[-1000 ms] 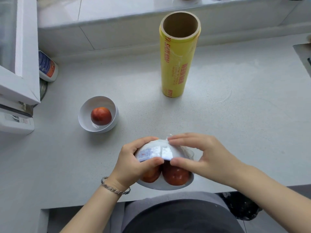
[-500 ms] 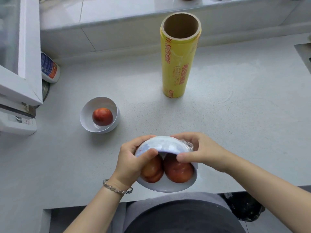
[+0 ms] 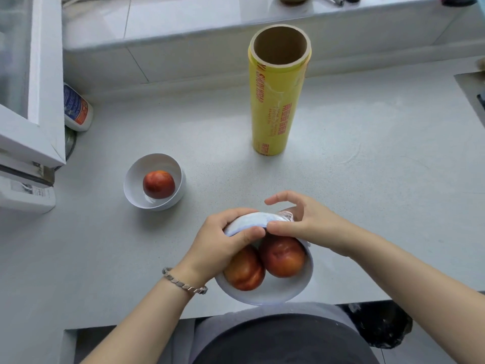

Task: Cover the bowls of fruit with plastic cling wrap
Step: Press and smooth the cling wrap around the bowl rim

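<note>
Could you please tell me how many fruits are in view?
3: lone fruit in the far bowl; left fruit and right fruit in the held bowl. More may hide under the left hand.

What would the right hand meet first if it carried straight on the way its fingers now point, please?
Pointing leftward, the right hand, pinching clear cling wrap, would probably meet the left hand first, which grips the tilted white bowl of two red fruits; their thumbs almost touch.
</note>
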A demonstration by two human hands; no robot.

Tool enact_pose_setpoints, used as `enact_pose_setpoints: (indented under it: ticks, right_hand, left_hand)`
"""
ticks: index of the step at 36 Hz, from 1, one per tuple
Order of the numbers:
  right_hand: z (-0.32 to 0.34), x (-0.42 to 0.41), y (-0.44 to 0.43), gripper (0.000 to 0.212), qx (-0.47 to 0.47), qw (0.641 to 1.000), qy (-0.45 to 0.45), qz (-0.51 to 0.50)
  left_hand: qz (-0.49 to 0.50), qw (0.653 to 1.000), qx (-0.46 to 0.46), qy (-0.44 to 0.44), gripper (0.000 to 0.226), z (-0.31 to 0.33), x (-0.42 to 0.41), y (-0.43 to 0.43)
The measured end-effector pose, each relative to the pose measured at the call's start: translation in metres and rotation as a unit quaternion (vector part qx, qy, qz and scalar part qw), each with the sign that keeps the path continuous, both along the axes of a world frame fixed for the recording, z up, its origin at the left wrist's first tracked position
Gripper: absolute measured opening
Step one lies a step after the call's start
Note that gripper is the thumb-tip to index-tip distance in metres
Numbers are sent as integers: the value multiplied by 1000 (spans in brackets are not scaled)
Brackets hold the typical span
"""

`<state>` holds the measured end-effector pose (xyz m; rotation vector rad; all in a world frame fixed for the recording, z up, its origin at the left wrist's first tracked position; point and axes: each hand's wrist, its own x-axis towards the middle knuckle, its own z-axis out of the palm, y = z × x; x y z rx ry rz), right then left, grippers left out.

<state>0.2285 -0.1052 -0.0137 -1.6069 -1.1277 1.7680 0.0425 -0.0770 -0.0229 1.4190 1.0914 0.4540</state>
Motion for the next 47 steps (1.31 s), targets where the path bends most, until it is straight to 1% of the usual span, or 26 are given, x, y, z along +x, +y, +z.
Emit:
enact_pose_setpoints:
  ticks: [2, 4, 5, 7, 8, 10, 12, 15, 17, 19, 20, 22, 26, 28, 30, 31, 33, 34, 35, 36, 38, 40, 43, 47]
  right_hand:
    - [3, 4, 0, 55, 16, 999, -22, -24]
    - [4, 10, -1, 57, 12, 999, -35, -39]
    - [4, 11, -2, 52, 5, 999, -43, -31]
    - [2, 9, -6, 35, -5, 998, -70, -7]
    - [0, 7, -8, 27, -4, 997, -78, -6]
    - [-2, 2, -9, 19, 1, 997, -67, -32]
    - [-3, -2, -9, 18, 5, 997, -49, -55]
    - [-3, -3, -6, 20, 5, 997, -56, -55]
    - [-5, -1, -3, 23, -21, 995, -10, -93]
    - [-7, 4, 0, 27, -65, 987, 53, -139]
    - [-8, 6, 1, 27, -83, 983, 67, -151]
    - [-11, 7, 1, 26, -109, 979, 69, -159]
    - [-12, 0, 1, 24, -111, 986, 13, -121]
    - [-13, 1, 0, 24, -127, 986, 21, -109]
    - [-14, 6, -1, 24, -159, 982, 49, -94]
    - [-14, 8, -1, 27, -178, 978, 70, -83]
    - [-13, 12, -1, 49, -213, 969, 108, -68]
    - [-13, 13, -1, 54, -224, 965, 118, -62]
    - [-12, 14, -2, 52, -229, 964, 127, -53]
    - [-12, 14, -3, 45, -230, 963, 133, -46]
    - [-10, 15, -4, 28, -215, 964, 152, -41]
    - [-11, 16, -5, 21, -181, 964, 181, -65]
    - [-15, 15, -7, 26, -123, 953, 239, -140]
    - [-24, 5, -10, 39, -85, 906, 353, -218]
  left_hand:
    - [34, 999, 9, -4, 38, -3, -1, -4]
    - [65, 998, 15, -1, 41, -5, -3, -7]
    - [74, 997, 18, 1, 43, -6, -4, -8]
    - [79, 997, 20, 3, 43, -8, -7, -10]
    - [79, 997, 20, 3, 43, -9, -8, -11]
    - [76, 997, 21, 4, 42, -10, -9, -13]
    - [76, 997, 20, 5, 42, -10, -10, -14]
    - [80, 997, 15, 8, 45, -12, -14, -15]
    - [73, 997, 12, 9, 47, -13, -17, -15]
    - [63, 998, 11, 9, 46, -13, -19, -17]
    - [61, 998, 10, 10, 45, -13, -19, -18]
    - [60, 998, 10, 7, 44, -14, -20, -20]
    - [67, 998, 15, -3, 50, -15, -20, -21]
    - [72, 997, 12, -11, 48, -15, -21, -21]
    - [77, 997, 11, -19, 58, -14, -21, -21]
    - [78, 997, 11, -20, 63, -14, -22, -21]
    - [81, 996, 11, -23, 67, -13, -23, -20]
    - [81, 996, 11, -25, 68, -13, -24, -19]
    - [80, 996, 11, -27, 68, -12, -24, -18]
    - [78, 996, 11, -27, 68, -12, -25, -18]
    - [75, 997, 11, -25, 68, -11, -25, -18]
    - [73, 997, 9, -21, 68, -12, -25, -18]
    - [68, 997, 0, -21, 68, -12, -25, -18]
    - [58, 997, -30, -43, 70, -13, -23, -19]
